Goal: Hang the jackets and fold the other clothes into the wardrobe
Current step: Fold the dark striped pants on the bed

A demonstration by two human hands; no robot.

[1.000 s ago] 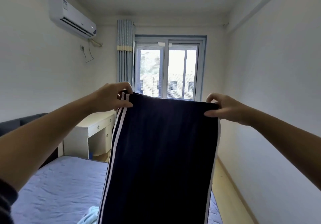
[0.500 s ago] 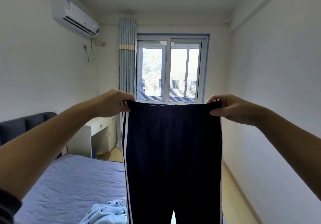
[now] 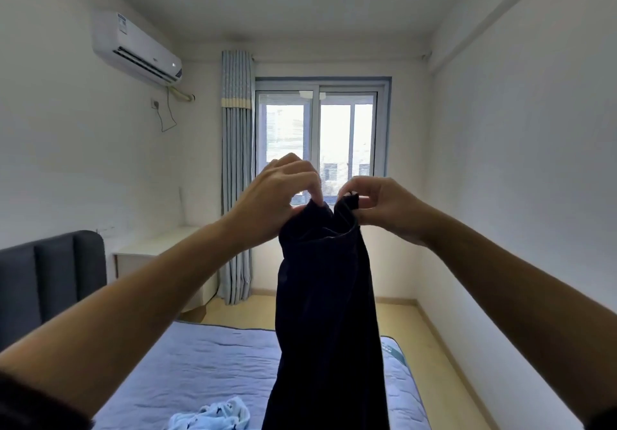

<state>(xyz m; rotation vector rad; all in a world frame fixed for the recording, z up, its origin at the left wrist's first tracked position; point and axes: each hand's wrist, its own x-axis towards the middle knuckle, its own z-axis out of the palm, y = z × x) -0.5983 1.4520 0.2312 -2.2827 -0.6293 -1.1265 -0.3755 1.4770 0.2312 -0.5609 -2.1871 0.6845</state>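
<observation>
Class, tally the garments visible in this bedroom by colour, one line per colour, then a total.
Dark navy: 1, the dark navy garment pinched by the left hand and right hand.
Light blue: 1, the light blue garment crumpled on the bed.
Total: 2

I see a bed [image 3: 200,363] with a pale blue quilted cover and a dark grey headboard [image 3: 50,279] on the left. A crumpled light blue garment [image 3: 213,414] lies on the cover, at the lower edge of my view. The bed stands on a light wooden floor [image 3: 400,312].
</observation>
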